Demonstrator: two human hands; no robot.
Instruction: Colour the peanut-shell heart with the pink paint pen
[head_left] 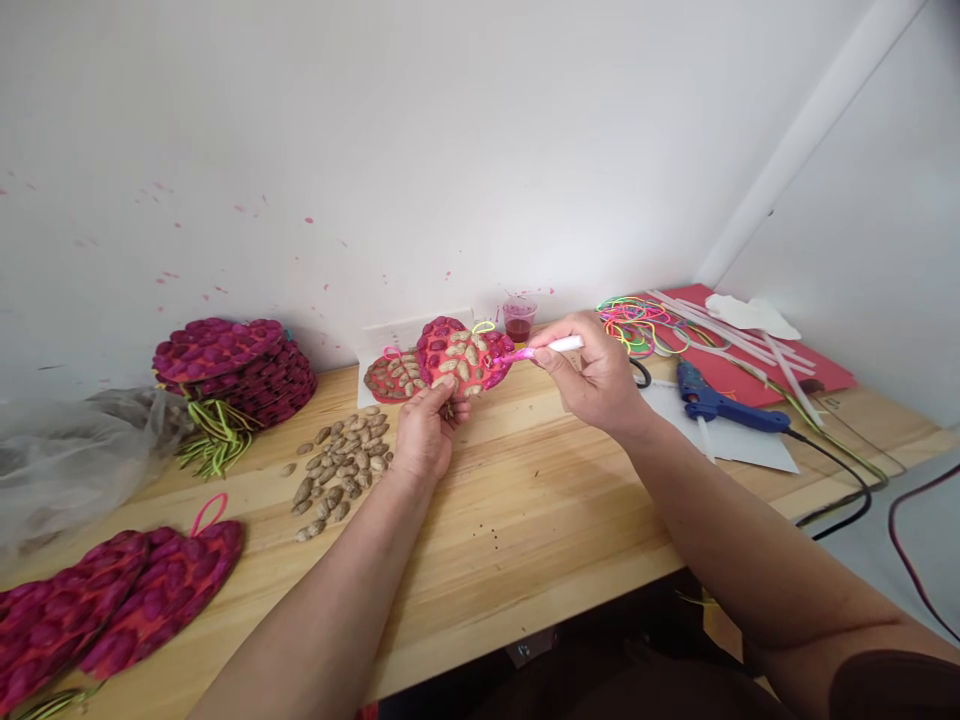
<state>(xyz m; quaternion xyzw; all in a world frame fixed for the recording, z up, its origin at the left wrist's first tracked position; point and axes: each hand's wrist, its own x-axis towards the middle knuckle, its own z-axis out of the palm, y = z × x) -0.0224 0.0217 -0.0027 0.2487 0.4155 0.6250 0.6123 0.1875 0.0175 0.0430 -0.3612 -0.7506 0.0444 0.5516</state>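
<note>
My left hand (426, 428) is closed on the lower edge of a red heart-shaped piece (463, 360) covered with peanut shells, some painted magenta, holding it upright above the wooden table (525, 500). My right hand (596, 375) pinches a white-handled brush (551, 348) whose pink tip touches the heart's right edge. A small cup of red paint (519, 320) stands just behind. Another shell-covered heart (394, 376), unpainted, lies behind the held one.
Loose peanut shells (341, 465) lie left of my hand. Painted hearts are stacked at the back left (236, 370) and front left (112, 600). A blue glue gun (720, 405), glue sticks, neon cords (637, 322) and a red sheet (750, 370) lie right. A plastic bag (67, 450) sits far left.
</note>
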